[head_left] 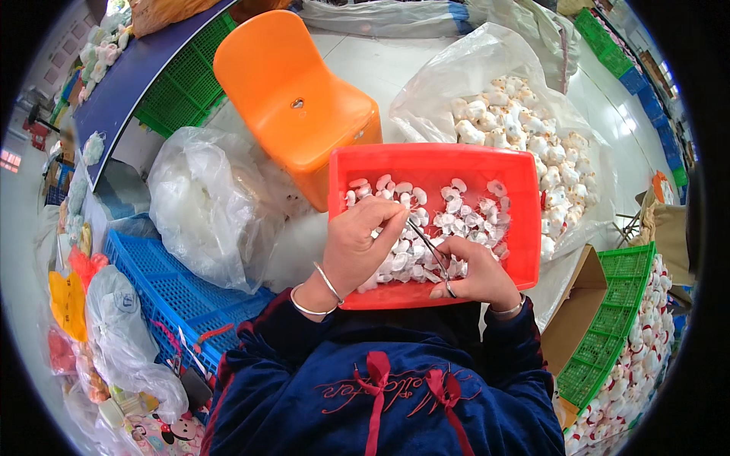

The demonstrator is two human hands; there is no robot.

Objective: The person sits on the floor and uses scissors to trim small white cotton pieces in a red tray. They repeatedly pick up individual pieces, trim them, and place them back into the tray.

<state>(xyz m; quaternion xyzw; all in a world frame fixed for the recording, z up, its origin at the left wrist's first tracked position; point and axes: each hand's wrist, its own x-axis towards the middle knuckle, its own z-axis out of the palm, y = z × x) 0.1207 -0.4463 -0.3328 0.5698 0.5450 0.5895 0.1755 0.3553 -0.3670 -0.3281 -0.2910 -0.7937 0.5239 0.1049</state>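
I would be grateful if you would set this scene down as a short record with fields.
Left hand: left hand, thumb and forefinger pinched over the tray; anything between them is unclear
Right hand: right hand, holding a slim dark metal scissors-like tool
Container: red rectangular plastic tray
Contents: many small white pieces
Beyond, left: orange molded plastic chair
Beyond, right: clear plastic bag of white-and-tan plush pieces
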